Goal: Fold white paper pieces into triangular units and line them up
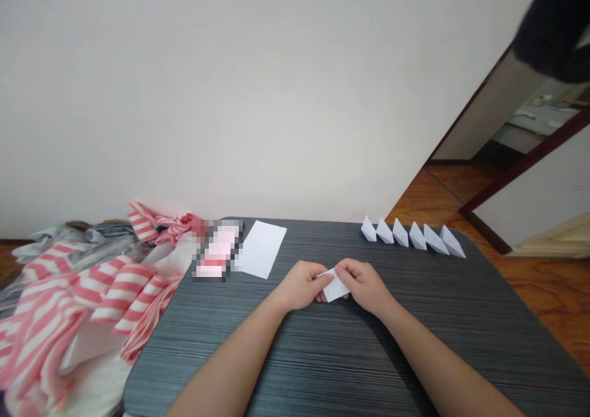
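A small folded piece of white paper [336, 288] is held between both hands above the middle of the table. My left hand [304, 284] grips its left side, thumb on top and fingers beneath. On the other side, my right hand [362, 282] pinches the upper right part with its thumb on the face. Most of the fingertips are hidden behind the paper. At the back right, several folded white paper boats [400, 234] stand in a row. White paper sheets [265, 248] lie flat at the back left.
The dark wood-grain table [313, 368] stands against a white wall [276, 97]. Beside the sheets lies a blurred-out pink object [219, 251]. Red-and-white striped cloth [83, 300] is heaped left of the table. A doorway and wooden floor [415, 196] are on the right.
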Tool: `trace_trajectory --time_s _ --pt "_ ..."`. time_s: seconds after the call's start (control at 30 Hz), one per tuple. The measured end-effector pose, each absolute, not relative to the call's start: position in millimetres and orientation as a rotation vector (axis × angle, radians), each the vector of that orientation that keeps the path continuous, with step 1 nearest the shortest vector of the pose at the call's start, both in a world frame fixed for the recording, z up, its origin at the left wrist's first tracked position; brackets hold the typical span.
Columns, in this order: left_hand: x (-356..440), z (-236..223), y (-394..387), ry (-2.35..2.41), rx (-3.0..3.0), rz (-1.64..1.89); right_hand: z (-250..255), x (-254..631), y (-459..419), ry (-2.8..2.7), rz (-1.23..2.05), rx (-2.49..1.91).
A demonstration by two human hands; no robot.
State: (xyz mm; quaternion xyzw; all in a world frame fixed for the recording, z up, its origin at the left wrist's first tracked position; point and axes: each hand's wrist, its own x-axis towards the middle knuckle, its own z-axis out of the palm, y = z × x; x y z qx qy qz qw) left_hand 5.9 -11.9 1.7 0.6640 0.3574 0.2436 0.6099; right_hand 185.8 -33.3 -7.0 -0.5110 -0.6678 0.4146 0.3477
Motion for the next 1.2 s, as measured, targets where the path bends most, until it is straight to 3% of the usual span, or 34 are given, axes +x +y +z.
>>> trace_trajectory --time_s 0.27,0.53,1.2 --pt "6.0 0.1 -12.6 0.842 1.577 0.542 0.0 184.5 -33.3 -1.884 0.829 -1.305" --pt "4.5 -1.4 -8.3 0.883 1.528 0.672 -10.0 184.2 -33.6 -1.661 1.241 -1.281" --pt "6.2 -4.8 -5.6 0.797 1.377 0.706 -15.5 187.1 -29.9 -1.533 1.299 -1.263"
